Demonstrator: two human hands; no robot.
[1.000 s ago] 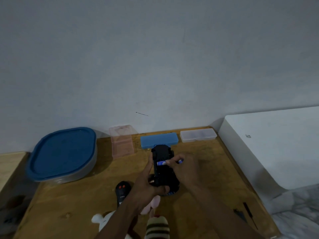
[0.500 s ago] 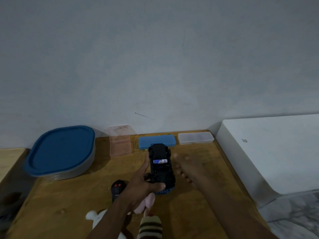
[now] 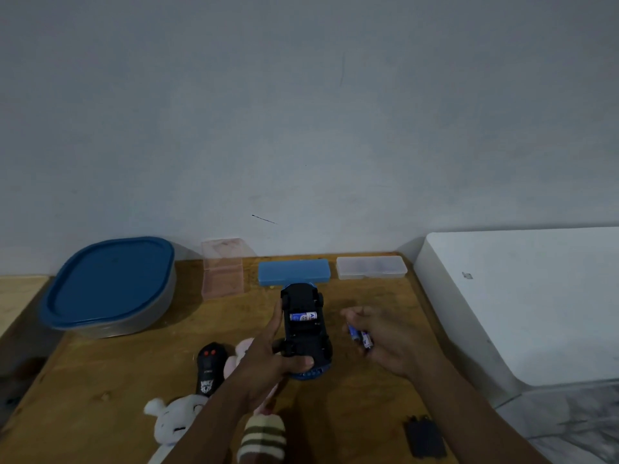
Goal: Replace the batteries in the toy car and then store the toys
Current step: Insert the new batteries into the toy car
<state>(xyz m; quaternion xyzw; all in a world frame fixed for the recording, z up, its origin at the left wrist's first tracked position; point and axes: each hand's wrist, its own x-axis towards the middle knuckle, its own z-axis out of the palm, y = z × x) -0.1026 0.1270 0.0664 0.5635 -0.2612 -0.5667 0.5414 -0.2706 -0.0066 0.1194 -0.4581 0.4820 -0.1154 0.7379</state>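
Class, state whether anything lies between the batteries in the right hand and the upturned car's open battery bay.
Nothing visible does: the right hand holds the batteries beside the car, with only bare table between.

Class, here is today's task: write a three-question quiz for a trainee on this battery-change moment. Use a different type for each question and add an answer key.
1. True or false: the toy car is held underside-up in the left hand.
2. Multiple choice: what does the right hand hold? A) a screwdriver B) batteries C) a spoon
3. Short answer: how many batteries can be seen in the car's open compartment?

Key: 1 true; 2 B; 3 one.
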